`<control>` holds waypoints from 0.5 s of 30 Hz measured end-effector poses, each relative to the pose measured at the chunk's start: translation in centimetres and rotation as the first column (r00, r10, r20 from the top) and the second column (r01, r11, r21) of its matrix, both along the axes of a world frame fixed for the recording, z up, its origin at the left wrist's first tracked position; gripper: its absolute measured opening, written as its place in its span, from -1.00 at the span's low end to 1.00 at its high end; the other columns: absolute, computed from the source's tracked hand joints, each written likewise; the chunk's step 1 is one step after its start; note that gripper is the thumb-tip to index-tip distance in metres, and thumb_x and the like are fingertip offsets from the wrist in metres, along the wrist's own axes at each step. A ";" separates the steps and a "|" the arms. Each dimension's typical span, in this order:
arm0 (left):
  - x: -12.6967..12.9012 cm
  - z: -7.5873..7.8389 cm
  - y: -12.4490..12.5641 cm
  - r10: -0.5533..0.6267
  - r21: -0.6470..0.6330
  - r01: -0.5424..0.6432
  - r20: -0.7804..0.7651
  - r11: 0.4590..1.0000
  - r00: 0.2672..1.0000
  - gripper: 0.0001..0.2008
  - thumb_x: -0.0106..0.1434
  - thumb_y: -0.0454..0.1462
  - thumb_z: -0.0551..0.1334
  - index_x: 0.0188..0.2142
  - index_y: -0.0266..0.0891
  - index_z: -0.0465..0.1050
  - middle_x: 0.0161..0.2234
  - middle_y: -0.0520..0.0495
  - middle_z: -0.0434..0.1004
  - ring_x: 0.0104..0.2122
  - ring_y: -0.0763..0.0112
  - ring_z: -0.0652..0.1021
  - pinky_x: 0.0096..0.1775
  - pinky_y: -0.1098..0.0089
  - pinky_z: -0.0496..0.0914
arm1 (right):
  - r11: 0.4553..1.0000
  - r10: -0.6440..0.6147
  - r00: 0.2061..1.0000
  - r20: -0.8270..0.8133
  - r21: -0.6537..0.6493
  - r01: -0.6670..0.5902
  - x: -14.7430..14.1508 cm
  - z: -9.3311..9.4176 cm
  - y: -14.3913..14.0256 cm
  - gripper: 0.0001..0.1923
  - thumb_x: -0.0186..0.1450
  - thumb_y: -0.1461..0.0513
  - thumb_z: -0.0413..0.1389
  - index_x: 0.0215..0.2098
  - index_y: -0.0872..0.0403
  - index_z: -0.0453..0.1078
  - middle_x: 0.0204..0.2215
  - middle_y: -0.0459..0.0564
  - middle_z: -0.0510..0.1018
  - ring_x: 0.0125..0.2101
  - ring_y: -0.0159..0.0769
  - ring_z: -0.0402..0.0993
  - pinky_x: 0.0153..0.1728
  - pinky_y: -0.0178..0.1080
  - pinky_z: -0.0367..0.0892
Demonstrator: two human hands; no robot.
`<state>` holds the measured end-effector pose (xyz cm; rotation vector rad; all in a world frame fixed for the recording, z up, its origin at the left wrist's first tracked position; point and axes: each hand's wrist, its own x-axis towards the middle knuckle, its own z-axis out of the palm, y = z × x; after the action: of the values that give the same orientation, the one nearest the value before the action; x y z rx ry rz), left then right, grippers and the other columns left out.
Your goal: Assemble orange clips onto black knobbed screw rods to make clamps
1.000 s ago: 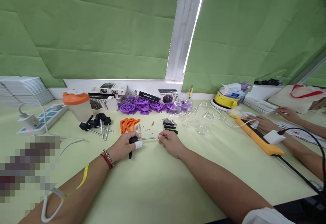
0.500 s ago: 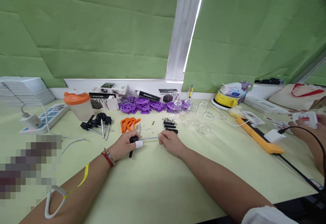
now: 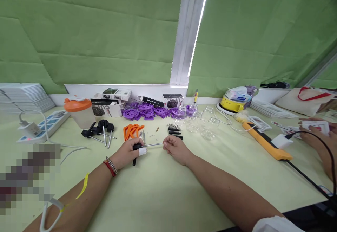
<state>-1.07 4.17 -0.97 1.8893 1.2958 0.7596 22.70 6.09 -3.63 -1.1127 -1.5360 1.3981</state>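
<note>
My left hand, with a white wrap on one finger, is closed round a black part that has a thin metal rod and a short black lever. The rod points right. At its far end, the fingertips of my right hand are pinched together; whether a small piece is between them is hidden. Beyond my hands lie orange loop-shaped pieces, loose metal pins, black cylinders and small springs. Similar black parts with rods rest to the left.
Purple wheel-like parts and printed boxes line the back. Clear cups stand right of centre. An orange-lidded shaker and a power strip are at left; an orange power strip and another person's hands at right.
The view has shifted slightly. Both my hands keep their hold at the black part and the rod's end, with hardly any movement between them.
</note>
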 end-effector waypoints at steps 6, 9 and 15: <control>0.0 0.1 0.0 0.004 0.012 -0.004 -0.022 1.000 1.000 -0.76 0.11 -0.09 0.22 -0.39 -0.23 0.34 -0.48 0.08 0.22 -0.46 0.46 0.25 -0.42 0.48 0.19 | 0.999 0.001 0.998 0.063 0.040 -0.004 -0.1 -0.3 0.1 -0.79 0.21 0.10 0.07 -0.38 0.08 0.28 -0.50 -0.11 0.43 -0.58 -0.47 0.23 -0.54 -0.37 0.16; 0.0 0.2 0.0 0.004 0.015 -0.003 -0.029 1.000 1.000 -0.76 0.11 -0.09 0.22 -0.38 -0.23 0.35 -0.47 0.08 0.24 -0.45 0.46 0.25 -0.41 0.47 0.19 | 0.997 0.011 0.996 0.090 0.073 -0.017 0.0 -0.5 0.2 -0.77 0.25 0.08 0.02 -0.40 0.08 0.28 -0.49 -0.09 0.44 -0.58 -0.47 0.22 -0.53 -0.37 0.16; 0.1 0.3 -0.1 -0.002 0.006 0.002 -0.023 1.000 1.000 -0.74 0.11 -0.08 0.23 -0.38 -0.23 0.33 -0.46 0.08 0.23 -0.44 0.45 0.26 -0.40 0.47 0.20 | 0.993 0.024 0.990 0.141 0.113 -0.040 0.0 -0.7 0.2 -0.68 0.31 0.06 -0.07 -0.46 0.09 0.29 -0.49 -0.07 0.43 -0.59 -0.47 0.19 -0.52 -0.36 0.16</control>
<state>-1.00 4.11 -0.68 1.9091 1.3066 0.7435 22.70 6.30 -4.34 -1.1388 -1.7185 1.2580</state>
